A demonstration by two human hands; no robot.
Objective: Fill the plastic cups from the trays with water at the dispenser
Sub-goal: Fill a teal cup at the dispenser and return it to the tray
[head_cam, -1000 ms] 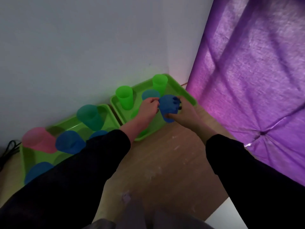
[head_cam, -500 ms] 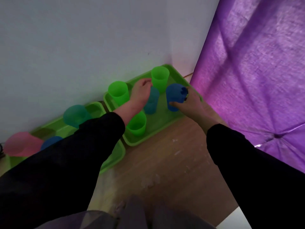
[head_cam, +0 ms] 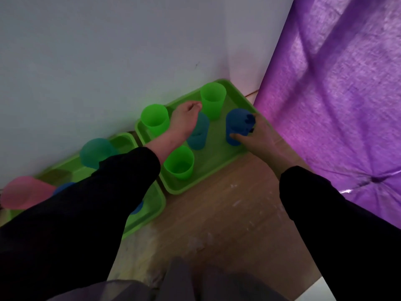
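Note:
Two green trays sit on the wooden floor against the white wall. The right tray (head_cam: 217, 172) holds three upright green cups (head_cam: 155, 119) (head_cam: 212, 101) (head_cam: 179, 162), a teal cup (head_cam: 198, 137) and a dark blue cup (head_cam: 235, 127). My right hand (head_cam: 259, 139) grips the dark blue cup from its right side, fingers over the rim, with the cup standing on the tray. My left hand (head_cam: 184, 120) reaches over the teal cup, fingers curled at its rim. The left tray (head_cam: 155, 205) holds a teal cup (head_cam: 95, 153), a pink cup (head_cam: 23, 196) and blue cups partly hidden under my sleeve.
A purple cloth (head_cam: 336, 105) hangs close on the right, right beside the right tray. The white wall (head_cam: 108, 61) stands directly behind both trays. Bare wooden floor (head_cam: 217, 224) lies in front of the trays. No dispenser is in view.
My right hand has carried the dark blue cup from above the tray's middle down onto its right side. My left hand has stayed at the teal cup's rim.

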